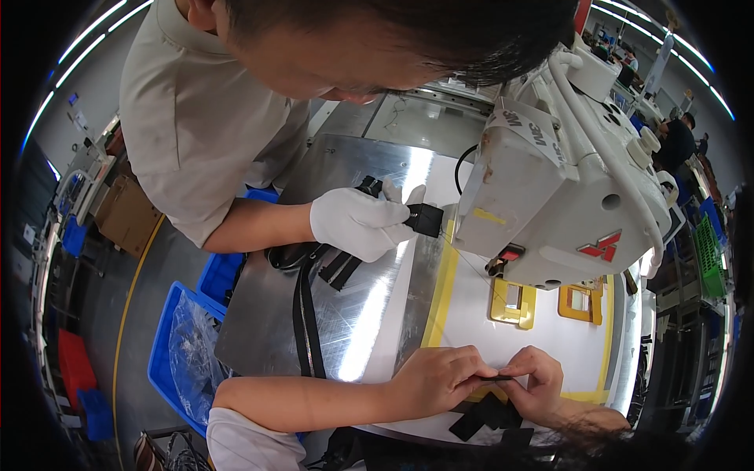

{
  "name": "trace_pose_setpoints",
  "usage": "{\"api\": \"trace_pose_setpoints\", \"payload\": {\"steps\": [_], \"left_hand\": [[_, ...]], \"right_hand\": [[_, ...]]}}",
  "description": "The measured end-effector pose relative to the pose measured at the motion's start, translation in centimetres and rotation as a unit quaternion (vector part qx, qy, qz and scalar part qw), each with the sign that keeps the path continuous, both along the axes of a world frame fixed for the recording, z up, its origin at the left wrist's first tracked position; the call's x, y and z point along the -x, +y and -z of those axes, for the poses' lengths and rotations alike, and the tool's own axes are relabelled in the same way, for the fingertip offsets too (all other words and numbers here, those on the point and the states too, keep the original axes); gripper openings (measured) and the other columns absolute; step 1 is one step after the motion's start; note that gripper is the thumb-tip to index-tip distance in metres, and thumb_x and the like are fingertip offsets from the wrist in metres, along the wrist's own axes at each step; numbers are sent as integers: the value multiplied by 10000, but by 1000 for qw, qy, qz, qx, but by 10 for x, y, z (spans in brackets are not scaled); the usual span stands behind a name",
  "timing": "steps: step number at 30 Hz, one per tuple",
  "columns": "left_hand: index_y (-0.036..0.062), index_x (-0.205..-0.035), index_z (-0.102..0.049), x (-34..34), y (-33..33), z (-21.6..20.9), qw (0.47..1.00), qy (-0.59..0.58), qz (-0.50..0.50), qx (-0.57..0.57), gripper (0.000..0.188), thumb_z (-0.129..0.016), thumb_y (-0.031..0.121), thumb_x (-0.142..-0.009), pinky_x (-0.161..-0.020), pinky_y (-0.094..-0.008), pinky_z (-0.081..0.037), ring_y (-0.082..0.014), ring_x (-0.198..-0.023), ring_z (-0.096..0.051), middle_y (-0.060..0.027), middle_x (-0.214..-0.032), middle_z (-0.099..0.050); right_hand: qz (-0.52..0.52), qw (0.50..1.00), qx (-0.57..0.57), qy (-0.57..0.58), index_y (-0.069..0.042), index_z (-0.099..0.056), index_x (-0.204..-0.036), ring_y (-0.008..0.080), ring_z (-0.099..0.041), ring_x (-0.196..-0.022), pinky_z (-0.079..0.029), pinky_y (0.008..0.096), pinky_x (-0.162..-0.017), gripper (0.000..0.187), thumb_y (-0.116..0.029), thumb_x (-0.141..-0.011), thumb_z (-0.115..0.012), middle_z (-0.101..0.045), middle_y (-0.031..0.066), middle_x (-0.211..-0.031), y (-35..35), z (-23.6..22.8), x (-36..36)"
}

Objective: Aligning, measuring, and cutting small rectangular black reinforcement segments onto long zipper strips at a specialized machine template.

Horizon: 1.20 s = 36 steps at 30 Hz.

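Note:
My left hand (441, 381) and my right hand (537, 383) meet above the near edge of the work surface. Between them they pinch a thin, small black piece (496, 378), seen edge-on; its exact kind is not clear. Just below my fingers lie several flat black pieces (477, 417), partly covered by my right hand. Across the table, a co-worker's white-gloved hand (357, 222) grips a square black piece (425, 220) near the head of a large white industrial sewing machine (565, 196). Two yellow frame-shaped plates (513, 304) sit under and beside that head.
A metal tabletop (259, 330) carries a black zipper strip (305, 330) and other black straps (341, 269). Yellow tape (441, 298) edges the white sewing bed. Blue bins (161, 353), one with clear plastic bags, stand at left. A co-worker leans in from the far side.

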<state>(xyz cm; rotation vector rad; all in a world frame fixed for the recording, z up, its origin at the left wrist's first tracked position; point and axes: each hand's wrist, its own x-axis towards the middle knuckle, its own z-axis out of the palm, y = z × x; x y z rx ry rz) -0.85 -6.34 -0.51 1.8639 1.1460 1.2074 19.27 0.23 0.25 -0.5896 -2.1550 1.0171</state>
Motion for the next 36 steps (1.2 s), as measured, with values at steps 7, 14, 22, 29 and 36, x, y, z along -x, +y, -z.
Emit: {"api": "trace_pose_setpoints", "payload": {"steps": [7, 14, 22, 29, 36], "left_hand": [[94, -931, -632, 0, 0, -4, 999, 0, -6, 40, 195, -685, 54, -748, -579, -297, -483, -215, -685, -622, -37, -803, -603], [48, -896, -619, 1, 3, -10, 989, -35, -6, 145, 114, -647, 115, -808, -615, -314, -486, -255, -704, -629, -92, -823, -627], [49, -895, -621, 0, 4, -6, 990, -32, -4, 134, 119, -646, 128, -810, -616, -307, -485, -248, -711, -631, -86, -823, -630], [50, -906, -618, 1, 4, -5, 991, -28, 1, 131, 128, -642, 135, -813, -626, -308, -487, -246, -716, -631, -83, -832, -631], [50, -895, -646, 1, 3, -6, 991, -28, -2, 131, 129, -663, 135, -801, -620, -285, -484, -217, -710, -622, -75, -804, -611]], "right_hand": [[2, 1000, -1, -26, -38, -597, -796, 195, -590, -600, -452, 273, -534, 204, 36, -656, -726, -609, 86, -713, 1, -5, 1], [15, 993, 109, -33, -16, -601, -780, 181, -578, -600, -438, 263, -560, 136, -15, -707, -715, -587, 86, -700, 2, -2, 1], [25, 991, 130, -18, -17, -609, -783, 170, -580, -617, -438, 262, -573, 124, -29, -718, -714, -597, 81, -714, 1, 2, 0], [21, 993, 120, -10, -20, -596, -784, 172, -586, -622, -443, 265, -575, 146, -29, -716, -725, -599, 85, -716, 1, 3, 0], [20, 993, 115, -14, -20, -587, -774, 178, -581, -614, -444, 267, -568, 154, -21, -711, -727, -594, 88, -711, 1, 4, 0]]}}
